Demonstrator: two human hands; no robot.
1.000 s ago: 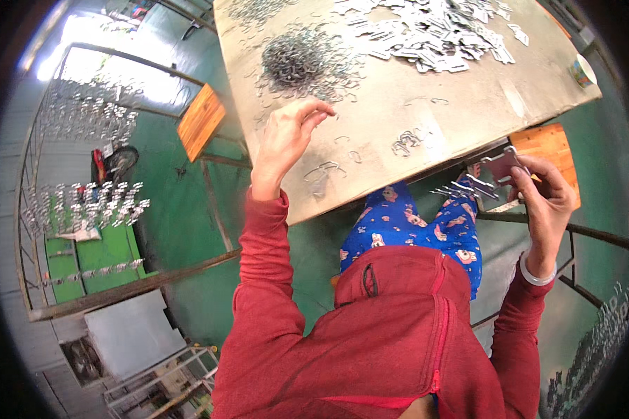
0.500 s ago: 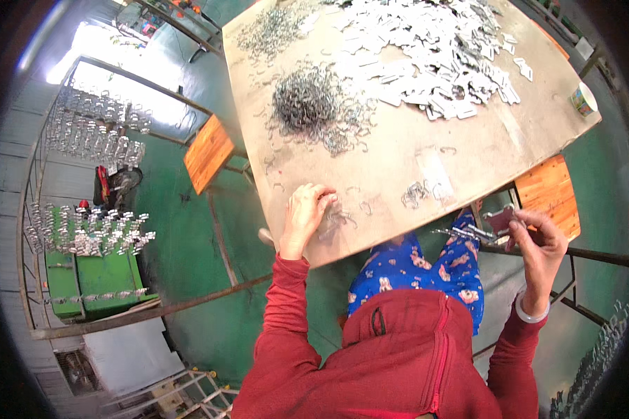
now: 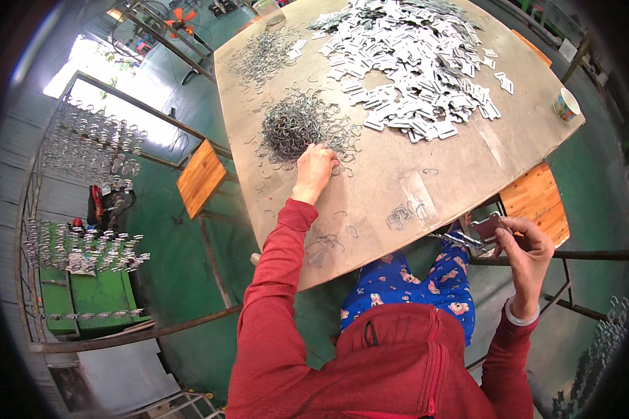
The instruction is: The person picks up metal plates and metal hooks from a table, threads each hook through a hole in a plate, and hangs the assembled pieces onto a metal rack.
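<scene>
My left hand (image 3: 316, 171) reaches to the near edge of a heap of small wire hooks (image 3: 290, 126) on the table (image 3: 377, 202). Its fingers are bent down and drawn together among the hooks; what lies between them is hidden. Beyond the table's near edge, my right hand (image 3: 528, 248) pinches a small flat metal plate (image 3: 486, 227) with notched edges between thumb and fingers. Thin metal pieces (image 3: 465, 241) show beside the plate, over my patterned trousers; whether they hang from it I cannot tell.
A big pile of white-grey metal plates (image 3: 405, 63) covers the far table. More hooks (image 3: 262, 56) lie far left, and a few loose ones (image 3: 402, 213) near the front edge. A paper cup (image 3: 566, 105) stands at the right corner. Wooden stools (image 3: 201, 178) flank the table; hung parts (image 3: 91, 244) fill a rack at left.
My left hand has moved away from the loose hooks by the near edge, forward to the hook heap. My right hand still holds the plate in nearly the same place.
</scene>
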